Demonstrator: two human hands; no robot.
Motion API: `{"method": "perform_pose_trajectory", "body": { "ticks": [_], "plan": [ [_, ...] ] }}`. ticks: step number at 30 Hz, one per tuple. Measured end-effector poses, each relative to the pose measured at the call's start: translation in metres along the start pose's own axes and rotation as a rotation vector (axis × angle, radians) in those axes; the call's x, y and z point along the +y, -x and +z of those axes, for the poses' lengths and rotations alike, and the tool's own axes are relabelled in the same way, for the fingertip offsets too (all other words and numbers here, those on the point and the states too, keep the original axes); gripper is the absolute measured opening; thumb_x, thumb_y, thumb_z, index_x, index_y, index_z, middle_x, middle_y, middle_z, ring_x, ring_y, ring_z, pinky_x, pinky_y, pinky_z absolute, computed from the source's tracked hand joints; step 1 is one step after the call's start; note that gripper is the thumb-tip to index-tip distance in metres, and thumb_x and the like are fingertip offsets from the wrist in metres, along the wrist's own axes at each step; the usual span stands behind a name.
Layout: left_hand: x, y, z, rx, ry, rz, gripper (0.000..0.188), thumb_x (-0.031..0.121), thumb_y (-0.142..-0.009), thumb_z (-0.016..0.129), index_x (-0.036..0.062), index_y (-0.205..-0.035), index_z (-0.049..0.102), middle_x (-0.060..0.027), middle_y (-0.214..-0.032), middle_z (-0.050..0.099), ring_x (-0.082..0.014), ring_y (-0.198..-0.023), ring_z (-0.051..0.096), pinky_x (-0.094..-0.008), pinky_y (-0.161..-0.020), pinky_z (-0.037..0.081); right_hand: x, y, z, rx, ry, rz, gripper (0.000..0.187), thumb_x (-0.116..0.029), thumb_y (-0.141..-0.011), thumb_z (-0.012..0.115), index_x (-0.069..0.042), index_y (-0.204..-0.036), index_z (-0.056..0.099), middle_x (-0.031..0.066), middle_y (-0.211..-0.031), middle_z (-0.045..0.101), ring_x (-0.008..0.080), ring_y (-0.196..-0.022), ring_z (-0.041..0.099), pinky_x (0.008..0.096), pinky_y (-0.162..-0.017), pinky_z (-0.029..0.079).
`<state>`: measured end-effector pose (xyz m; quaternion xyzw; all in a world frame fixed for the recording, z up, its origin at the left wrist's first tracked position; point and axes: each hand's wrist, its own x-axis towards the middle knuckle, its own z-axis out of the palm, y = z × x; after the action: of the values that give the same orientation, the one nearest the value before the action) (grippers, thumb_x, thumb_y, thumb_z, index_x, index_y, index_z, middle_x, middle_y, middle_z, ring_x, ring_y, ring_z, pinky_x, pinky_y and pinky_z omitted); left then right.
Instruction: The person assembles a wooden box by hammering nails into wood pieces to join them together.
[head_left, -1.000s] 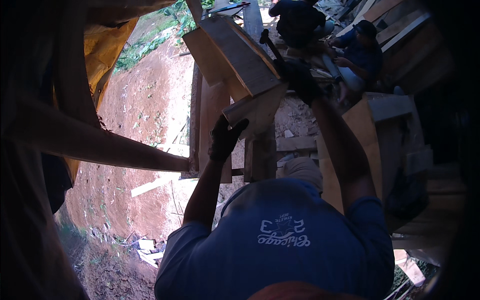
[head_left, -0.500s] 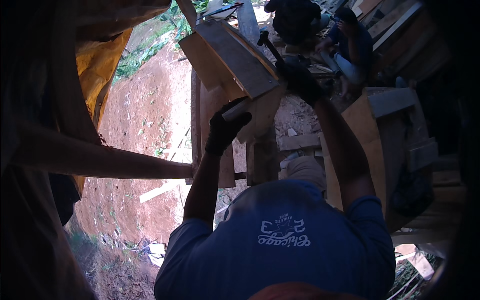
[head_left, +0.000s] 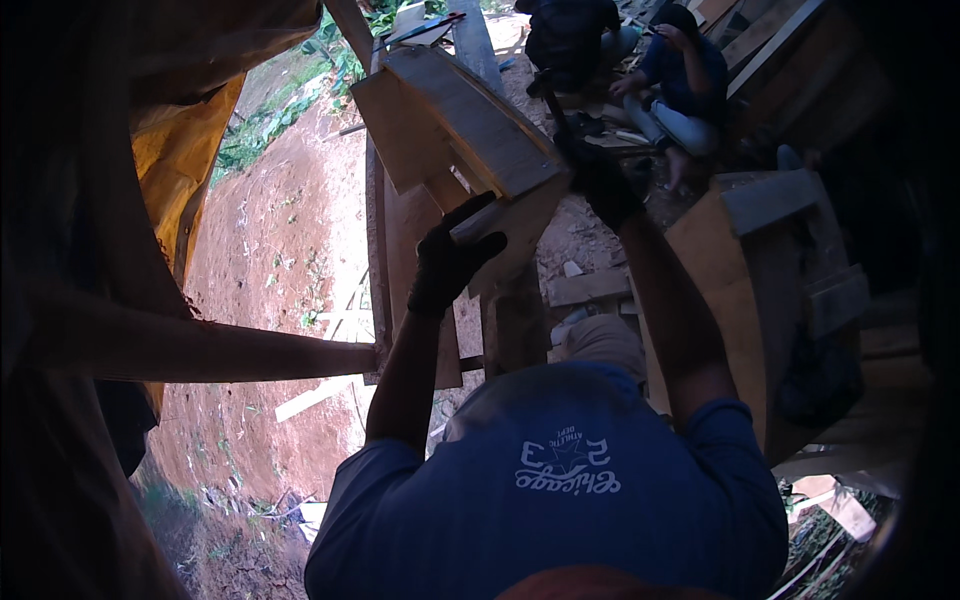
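My right hand [head_left: 605,188], in a dark glove, is closed around the handle of a hammer [head_left: 555,108]. The hammer head points away from me, just right of an open-sided wooden box [head_left: 478,122] made of boards. My left hand [head_left: 447,262], also gloved, grips a pale piece of wood [head_left: 475,224] between thumb and fingers, against the near end of the box. Whether that piece is joined to the box I cannot tell. Boards and a wooden support stand below the box, partly hidden by my left hand.
Two people sit at the far right, one dark-clothed person [head_left: 570,40] and one in jeans [head_left: 680,75]. Another wooden box [head_left: 715,270] stands right of my right arm. A wooden beam [head_left: 230,350] crosses at left. Reddish bare ground [head_left: 275,250] slopes beyond it. A handsaw lies past the box.
The hammer has tipped more upright and its head has shifted slightly relative to the box. The box has turned a little, showing a gap between its boards. My left hand keeps its grip.
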<state>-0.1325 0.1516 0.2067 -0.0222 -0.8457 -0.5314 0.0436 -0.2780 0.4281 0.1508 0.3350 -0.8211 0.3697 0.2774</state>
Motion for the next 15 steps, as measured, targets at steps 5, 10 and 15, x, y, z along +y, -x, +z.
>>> {"method": "perform_pose_trajectory", "body": {
  "ticks": [5,10,15],
  "plan": [
    [0.029,0.0,-0.031,-0.067,-0.037,0.045,0.058,0.026,-0.088,0.088,0.0099,-0.141,0.07,-0.0143,-0.131,0.076,-0.0224,-0.124,0.072,-0.0367,-0.105,0.056,-0.023,-0.006,0.006,-0.11,-0.188,0.2,0.034,-0.006,-0.103,0.058,-0.003,-0.136,0.068,0.0199,-0.119,0.075,0.0332,-0.106,0.075,0.0414,-0.087,0.059],
    [0.023,0.013,-0.05,-0.105,-0.227,0.004,0.051,0.027,-0.091,0.085,0.007,-0.137,0.072,-0.0163,-0.127,0.077,-0.0258,-0.118,0.075,-0.0373,-0.1,0.058,-0.059,-0.016,0.015,-0.198,-0.163,0.323,0.034,-0.004,-0.107,0.056,-0.003,-0.139,0.065,0.0175,-0.126,0.073,0.028,-0.108,0.073,0.0386,-0.089,0.058],
    [0.011,0.019,-0.054,-0.101,-0.363,0.165,0.046,0.029,-0.094,0.082,0.005,-0.132,0.073,-0.0198,-0.118,0.078,-0.0312,-0.106,0.078,-0.0394,-0.092,0.06,-0.072,-0.014,0.021,-0.118,-0.025,0.216,0.026,-0.007,-0.107,0.055,-0.002,-0.131,0.066,0.0176,-0.111,0.072,0.0347,-0.099,0.072,0.043,-0.081,0.056]
  ]
}}
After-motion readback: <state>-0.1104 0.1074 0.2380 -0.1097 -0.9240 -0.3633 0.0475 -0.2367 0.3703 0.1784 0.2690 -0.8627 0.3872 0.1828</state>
